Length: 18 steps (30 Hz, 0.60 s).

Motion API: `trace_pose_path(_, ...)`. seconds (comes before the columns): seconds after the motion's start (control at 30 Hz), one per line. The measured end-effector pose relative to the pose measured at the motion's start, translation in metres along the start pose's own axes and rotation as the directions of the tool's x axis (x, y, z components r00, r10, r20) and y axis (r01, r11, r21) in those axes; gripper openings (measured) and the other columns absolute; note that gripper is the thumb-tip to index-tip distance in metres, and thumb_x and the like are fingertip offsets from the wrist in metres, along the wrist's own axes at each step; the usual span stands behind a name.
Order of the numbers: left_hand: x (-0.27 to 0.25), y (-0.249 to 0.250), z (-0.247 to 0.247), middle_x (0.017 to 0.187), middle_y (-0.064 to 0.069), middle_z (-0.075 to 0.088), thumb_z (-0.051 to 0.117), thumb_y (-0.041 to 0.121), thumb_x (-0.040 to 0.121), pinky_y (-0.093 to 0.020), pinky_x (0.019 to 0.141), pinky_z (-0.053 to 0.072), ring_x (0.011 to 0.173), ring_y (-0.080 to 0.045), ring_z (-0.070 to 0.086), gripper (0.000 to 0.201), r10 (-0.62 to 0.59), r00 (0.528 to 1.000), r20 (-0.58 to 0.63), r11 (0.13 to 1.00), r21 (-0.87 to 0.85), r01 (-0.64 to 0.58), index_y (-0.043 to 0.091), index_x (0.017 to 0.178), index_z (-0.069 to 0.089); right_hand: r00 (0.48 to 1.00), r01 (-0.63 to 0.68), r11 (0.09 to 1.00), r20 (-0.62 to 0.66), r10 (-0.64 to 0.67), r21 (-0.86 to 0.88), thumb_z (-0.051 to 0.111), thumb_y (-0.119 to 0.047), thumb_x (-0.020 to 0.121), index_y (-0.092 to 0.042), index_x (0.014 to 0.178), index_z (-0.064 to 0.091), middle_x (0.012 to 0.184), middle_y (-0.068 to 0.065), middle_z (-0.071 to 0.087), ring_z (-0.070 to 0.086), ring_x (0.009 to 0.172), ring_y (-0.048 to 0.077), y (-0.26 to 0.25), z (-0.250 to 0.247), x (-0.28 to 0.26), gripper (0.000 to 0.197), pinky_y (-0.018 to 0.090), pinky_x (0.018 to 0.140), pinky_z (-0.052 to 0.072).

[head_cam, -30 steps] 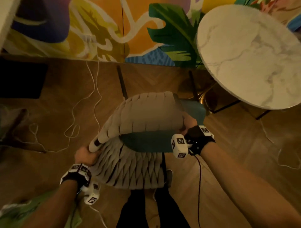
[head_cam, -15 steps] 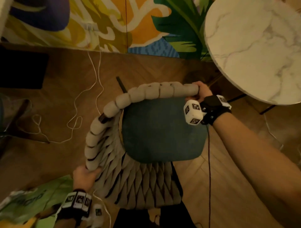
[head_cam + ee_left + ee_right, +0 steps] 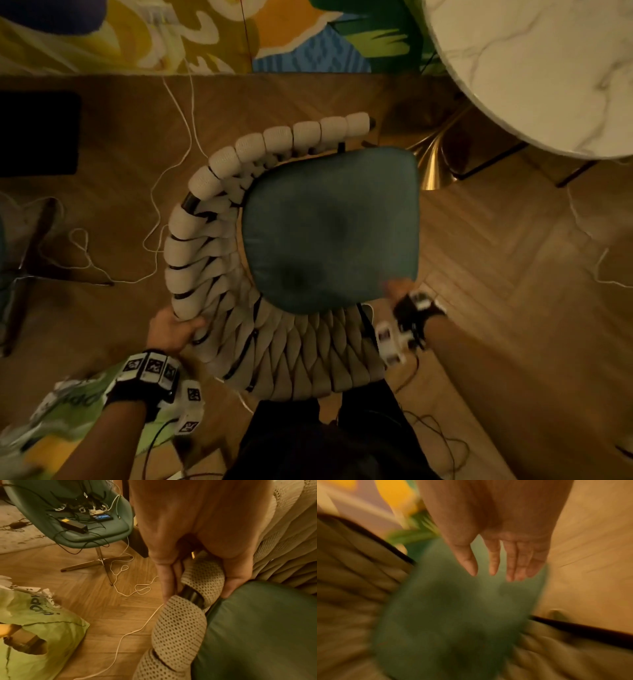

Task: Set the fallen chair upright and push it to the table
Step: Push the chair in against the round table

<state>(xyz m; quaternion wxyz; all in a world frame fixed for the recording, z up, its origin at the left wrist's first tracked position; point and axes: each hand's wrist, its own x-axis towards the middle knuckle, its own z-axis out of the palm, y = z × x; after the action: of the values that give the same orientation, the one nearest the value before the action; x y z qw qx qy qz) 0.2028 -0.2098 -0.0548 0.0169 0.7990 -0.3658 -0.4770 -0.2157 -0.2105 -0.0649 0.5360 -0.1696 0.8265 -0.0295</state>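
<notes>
The chair stands upright on the wooden floor, with a teal seat cushion and a curved back of beige woven rope. My left hand grips the beige padded rim at the chair's left rear. My right hand is blurred near the cushion's near right corner; in the right wrist view its fingers are straight above the cushion and hold nothing. The round white marble table is at the top right, apart from the chair.
A gold table base and dark legs stand under the table. White cables trail over the floor on the left. A green paper bag lies at my left. Another teal chair loaded with electronics stands further left. A painted wall runs behind.
The chair has come up from tilted to upright. My right hand has let go of the far end of the rim and moved back to the cushion's near right corner.
</notes>
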Motion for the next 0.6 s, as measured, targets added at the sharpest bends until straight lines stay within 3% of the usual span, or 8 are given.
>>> trace_pose_path(0.07,0.002,-0.004,0.002,0.12,-0.022,0.064,0.075,0.026,0.065,-0.045,0.092,0.046,0.113,-0.04,0.058,0.06,-0.012,1.0,0.012,1.0,0.004,0.012,0.003,0.118,0.061,0.979,-0.148,0.957,0.102,0.178,-0.249,0.058,-0.017,0.094,-0.015,0.14,0.048,0.136,0.015,0.052,0.06,0.108,0.029,0.089,0.017,0.005,0.047,0.026,0.074,0.05)
trace_pose_path(0.17,0.008,-0.018,0.006,0.12,-0.021,0.065,0.07,0.037,0.053,-0.048,0.094,0.048,0.111,-0.038,0.059,0.074,-0.06,0.998,0.016,0.998,0.006,0.06,0.004,0.118,0.062,0.917,-0.301,0.887,0.148,0.37,-0.35,0.054,-0.025,0.096,-0.013,0.148,0.037,0.144,0.017,0.047,0.052,0.126,0.036,0.159,0.045,0.0,0.056,0.04,0.102,0.048)
trace_pose_path(0.23,0.012,-0.017,0.007,0.123,-0.022,0.064,0.07,0.038,0.052,-0.048,0.096,0.047,0.113,-0.039,0.059,0.078,-0.081,0.996,0.028,0.996,0.033,0.08,0.003,0.121,0.06,0.918,-0.256,0.912,0.214,0.333,-0.319,0.053,-0.03,0.096,-0.014,0.149,0.034,0.145,0.019,0.046,0.048,0.13,0.037,0.173,0.059,-0.001,0.058,0.04,0.105,0.045)
trace_pose_path(0.33,0.02,-0.003,0.003,0.129,-0.023,0.059,0.075,0.035,0.058,-0.046,0.099,0.045,0.118,-0.039,0.056,0.078,-0.08,0.997,0.023,0.996,0.04,0.079,0.003,0.126,0.056,0.911,-0.284,0.939,0.25,0.327,-0.194,0.054,-0.032,0.097,-0.008,0.143,0.042,0.138,0.021,0.052,0.055,0.122,0.035,0.164,0.065,0.007,0.053,0.027,0.081,0.05)
trace_pose_path(0.43,0.026,0.012,-0.001,0.131,-0.025,0.057,0.076,0.034,0.062,-0.045,0.096,0.044,0.12,-0.041,0.054,0.079,-0.038,0.999,-0.027,0.999,0.007,0.038,0.001,0.129,0.052,0.914,-0.336,0.942,0.239,0.329,-0.011,0.054,-0.047,0.093,-0.022,0.112,0.061,0.104,0.013,0.064,0.061,0.081,0.026,0.164,0.068,0.027,0.032,0.029,0.062,0.047)
trace_pose_path(0.47,0.028,0.015,0.0,0.132,-0.026,0.056,0.076,0.026,0.069,-0.044,0.095,0.044,0.12,-0.041,0.053,0.071,-0.056,0.997,-0.056,0.998,-0.036,0.054,0.001,0.131,0.05,0.915,-0.341,0.94,0.239,0.324,0.031,0.059,-0.051,0.088,-0.026,0.111,0.063,0.103,0.013,0.066,0.062,0.084,0.027,0.168,0.072,0.04,0.034,0.034,0.068,0.052)
trace_pose_path(0.57,0.027,0.013,0.013,0.133,-0.021,0.056,0.078,0.022,0.071,-0.049,0.102,0.043,0.121,-0.038,0.054,0.068,-0.14,0.99,-0.013,0.968,-0.212,0.134,0.005,0.131,0.05,0.933,-0.306,0.938,0.249,0.261,0.163,0.074,-0.052,0.048,-0.01,0.123,0.063,0.107,0.015,0.07,0.065,0.102,0.038,0.217,0.094,0.124,0.087,0.05,0.095,0.054)
trace_pose_path(0.6,0.026,0.012,0.02,0.133,-0.02,0.057,0.08,0.026,0.068,-0.05,0.102,0.043,0.12,-0.036,0.055,0.07,-0.178,0.984,0.028,0.954,-0.238,0.179,0.006,0.129,0.052,0.937,-0.288,0.941,0.256,0.239,0.178,0.074,-0.049,0.05,-0.005,0.123,0.062,0.108,0.015,0.069,0.064,0.105,0.039,0.215,0.095,0.134,0.086,0.052,0.096,0.053)
